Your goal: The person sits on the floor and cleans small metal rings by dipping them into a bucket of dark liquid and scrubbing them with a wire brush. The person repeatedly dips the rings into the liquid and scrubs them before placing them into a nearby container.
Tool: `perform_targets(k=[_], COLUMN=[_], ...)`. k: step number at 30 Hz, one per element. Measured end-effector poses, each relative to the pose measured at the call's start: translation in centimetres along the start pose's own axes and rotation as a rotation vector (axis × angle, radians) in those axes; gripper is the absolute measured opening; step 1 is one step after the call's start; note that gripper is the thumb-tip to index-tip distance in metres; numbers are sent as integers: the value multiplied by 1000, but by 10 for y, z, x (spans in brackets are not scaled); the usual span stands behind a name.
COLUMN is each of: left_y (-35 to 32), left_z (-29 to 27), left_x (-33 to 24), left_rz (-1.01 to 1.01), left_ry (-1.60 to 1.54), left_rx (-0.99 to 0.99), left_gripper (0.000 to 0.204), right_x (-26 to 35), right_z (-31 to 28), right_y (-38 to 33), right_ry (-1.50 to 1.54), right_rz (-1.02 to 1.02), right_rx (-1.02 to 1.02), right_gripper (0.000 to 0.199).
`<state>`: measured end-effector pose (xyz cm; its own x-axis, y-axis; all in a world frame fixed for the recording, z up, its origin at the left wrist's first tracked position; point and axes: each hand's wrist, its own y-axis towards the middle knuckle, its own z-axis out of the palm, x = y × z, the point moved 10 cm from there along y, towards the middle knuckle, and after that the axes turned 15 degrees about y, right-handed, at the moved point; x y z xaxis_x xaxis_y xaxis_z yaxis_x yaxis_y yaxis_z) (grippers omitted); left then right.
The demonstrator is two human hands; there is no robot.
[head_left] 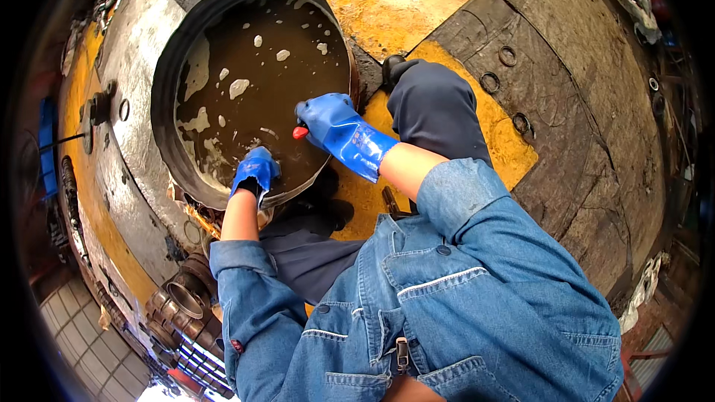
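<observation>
A large round dark tub (165, 104) stands in front of me, filled with murky brown liquid (261, 119) with pale foam patches. My left hand (257, 167), in a blue rubber glove, reaches into the liquid at the near side; its fingers are under the surface, and whatever they touch is hidden. Over the tub's right part, my right hand (328, 119), gloved the same way, is closed around a tool whose red handle end (299, 133) pokes out below the fist. The tool's other end cannot be made out.
My bent knee (436, 100) is close to the tub's right side. Beyond it, several dark metal rings, one a loose ring (508, 56), lie on the worn grey and yellow floor. Round metal parts (186, 294) are piled at lower left. A disc with a rod (89, 123) stands farther left.
</observation>
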<state>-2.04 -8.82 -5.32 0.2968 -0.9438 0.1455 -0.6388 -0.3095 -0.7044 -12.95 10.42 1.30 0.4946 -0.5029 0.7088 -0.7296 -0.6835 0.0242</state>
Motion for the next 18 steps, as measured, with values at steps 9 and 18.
perform_targets(k=[9,18], left_y=[23,58], left_z=[5,48], left_x=[46,57], left_rz=[-67,161], left_ry=[209,204], left_rx=[-122,-78], left_gripper=[35,27], right_x=[-7,8], right_z=[-2,-13], right_y=[-7,-13], right_ry=[60,116], right_rz=[-98,-221], right_rx=[-145,-207], right_gripper=[8,12])
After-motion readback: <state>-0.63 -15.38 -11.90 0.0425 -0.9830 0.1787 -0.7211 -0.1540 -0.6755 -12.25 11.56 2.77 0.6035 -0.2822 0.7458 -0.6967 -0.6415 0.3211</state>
